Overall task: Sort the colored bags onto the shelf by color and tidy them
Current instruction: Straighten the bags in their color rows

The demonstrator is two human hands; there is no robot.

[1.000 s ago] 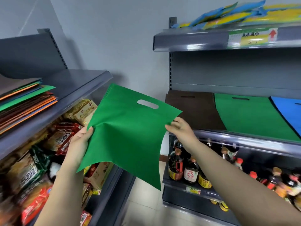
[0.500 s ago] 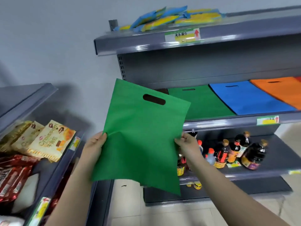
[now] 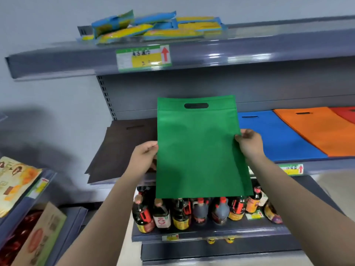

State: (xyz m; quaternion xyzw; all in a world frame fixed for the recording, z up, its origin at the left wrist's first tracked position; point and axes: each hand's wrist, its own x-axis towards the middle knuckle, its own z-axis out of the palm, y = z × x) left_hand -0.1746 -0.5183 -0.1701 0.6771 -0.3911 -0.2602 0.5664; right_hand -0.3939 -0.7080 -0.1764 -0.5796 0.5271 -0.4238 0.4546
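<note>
I hold a green bag [image 3: 197, 150] flat and upright in front of the middle shelf [image 3: 322, 166], its cut-out handle at the top. My left hand [image 3: 145, 154] pinches its left edge and my right hand [image 3: 249, 143] pinches its right edge. On the shelf behind it lie a brown bag stack [image 3: 123, 148] at the left, then a blue bag [image 3: 276, 135], an orange bag [image 3: 315, 129] and a red bag [image 3: 345, 114] at the far right. The held bag hides the shelf space between the brown and blue bags.
The top shelf [image 3: 249, 54] carries blue and yellow packets [image 3: 153, 27]. Several sauce bottles [image 3: 201, 212] stand on the lower shelf under the bag. A second rack with snack packets [image 3: 15, 181] and a carton [image 3: 38, 239] is at the left.
The view has swung right and closer to the shelf. The green bag has turned from tilted to upright and now covers the green pile on the shelf. Both hands keep their hold.
</note>
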